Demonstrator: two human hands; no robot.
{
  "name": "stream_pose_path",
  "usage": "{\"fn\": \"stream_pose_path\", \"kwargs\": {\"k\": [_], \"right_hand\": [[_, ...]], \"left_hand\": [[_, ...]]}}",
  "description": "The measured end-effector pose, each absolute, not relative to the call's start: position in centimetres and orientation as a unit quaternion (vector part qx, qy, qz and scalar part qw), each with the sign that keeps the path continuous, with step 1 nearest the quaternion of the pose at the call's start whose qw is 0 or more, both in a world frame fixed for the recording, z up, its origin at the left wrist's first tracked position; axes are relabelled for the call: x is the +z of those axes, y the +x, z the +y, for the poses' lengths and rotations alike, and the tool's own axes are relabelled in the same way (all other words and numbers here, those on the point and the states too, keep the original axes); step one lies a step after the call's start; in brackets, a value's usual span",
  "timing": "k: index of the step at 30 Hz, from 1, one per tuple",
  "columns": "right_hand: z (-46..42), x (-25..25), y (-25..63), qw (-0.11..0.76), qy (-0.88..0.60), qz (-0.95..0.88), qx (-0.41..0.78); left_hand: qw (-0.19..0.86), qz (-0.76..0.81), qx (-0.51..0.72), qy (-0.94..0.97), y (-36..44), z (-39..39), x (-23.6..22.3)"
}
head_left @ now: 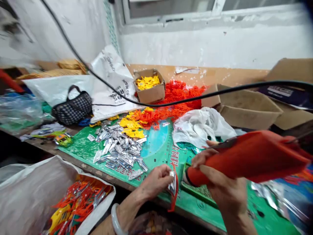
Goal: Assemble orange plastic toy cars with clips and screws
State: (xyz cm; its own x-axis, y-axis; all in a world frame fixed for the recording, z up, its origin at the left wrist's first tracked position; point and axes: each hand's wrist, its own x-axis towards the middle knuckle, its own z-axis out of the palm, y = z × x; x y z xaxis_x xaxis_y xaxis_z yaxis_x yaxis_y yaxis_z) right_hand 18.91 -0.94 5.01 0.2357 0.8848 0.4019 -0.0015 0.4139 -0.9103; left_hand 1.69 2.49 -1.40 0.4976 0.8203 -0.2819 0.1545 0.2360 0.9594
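My left hand pinches a silver metal plate laid along a thin orange plastic piece, near the bench's front edge. Wrapped around the front of an electric screwdriver, covered in red material, is my right hand. The tool lies tilted, its nose low over a green tray of small metal parts, and its very tip cannot be made out. A pile of silver metal plates spreads beyond my left hand, with yellow plastic pieces beside it.
Orange plastic pieces are heaped at the back beside a cardboard box of yellow ones. A white plastic bag and an open carton stand to the right. A black cable crosses the view. A white sack holds assembled pieces.
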Motion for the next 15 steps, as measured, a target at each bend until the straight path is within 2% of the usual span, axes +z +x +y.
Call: {"fn": "stream_pose_path", "kwargs": {"k": [4,7,9,13,15], "right_hand": [[1.3,6.1,21.0,0.704,-0.488,-0.44,0.269],[2.3,6.6,21.8,0.632,-0.629,-0.421,0.166],[2.4,6.4,21.6,0.569,-0.701,-0.428,0.048],[3.6,4.7,18.8,0.512,-0.649,-0.503,-0.253],[5.6,3.6,16.2,0.49,-0.6,-0.579,-0.255]], "left_hand": [[0.72,0.437,0.309,0.442,0.5,2.1,-0.8],[0.776,0.398,0.37,0.32,-0.1,1.9,-0.6],[0.801,0.36,0.39,0.276,-0.5,2.0,-0.7],[0.822,0.323,0.413,0.224,-1.5,2.1,-1.3],[0.818,0.319,0.434,0.205,-1.9,2.1,-1.5]]}}
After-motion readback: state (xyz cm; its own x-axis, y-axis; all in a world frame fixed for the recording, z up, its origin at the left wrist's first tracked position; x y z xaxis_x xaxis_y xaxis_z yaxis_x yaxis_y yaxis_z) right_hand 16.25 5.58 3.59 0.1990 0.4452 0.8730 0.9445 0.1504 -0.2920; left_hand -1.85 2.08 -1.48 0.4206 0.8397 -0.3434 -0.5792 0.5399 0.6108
